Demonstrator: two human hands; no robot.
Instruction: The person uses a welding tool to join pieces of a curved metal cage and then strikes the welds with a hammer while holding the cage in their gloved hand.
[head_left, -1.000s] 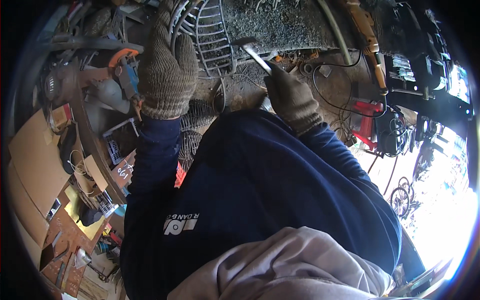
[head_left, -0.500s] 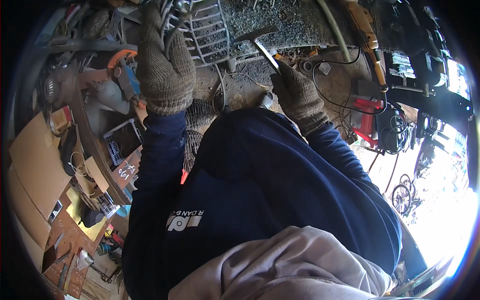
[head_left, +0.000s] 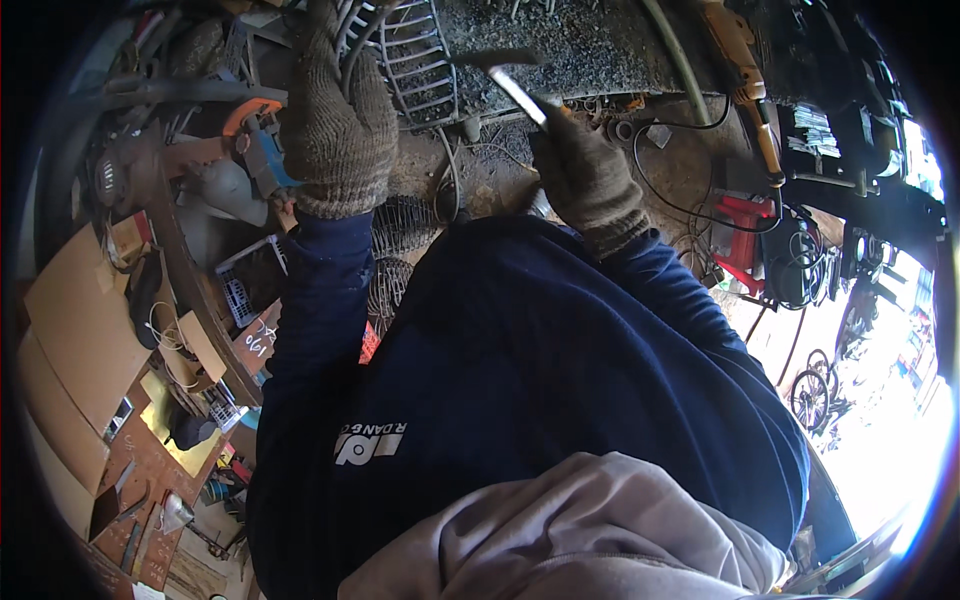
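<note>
The rack of metal rods [head_left: 425, 68] is at the top of the view, near a dark, gritty surface [head_left: 590, 50], and the left hand [head_left: 345, 140] holds its left end, a bent rod lying between thumb and fingers; the fingertips are hard to make out. Just right of the rack, the right hand [head_left: 588, 180] has its gloved fingers wrapped around a hammer [head_left: 517, 92]. Compared with half a second ago, the slim hammer head has swung left to the rack's right edge and is blurred; whether it touches, I cannot tell. The rack itself sits nearly where it was. Left of the rack is an orange and blue tool [head_left: 263, 150]; well to its right, an orange-brown power tool [head_left: 738, 60] with a black cable [head_left: 640, 165].
</note>
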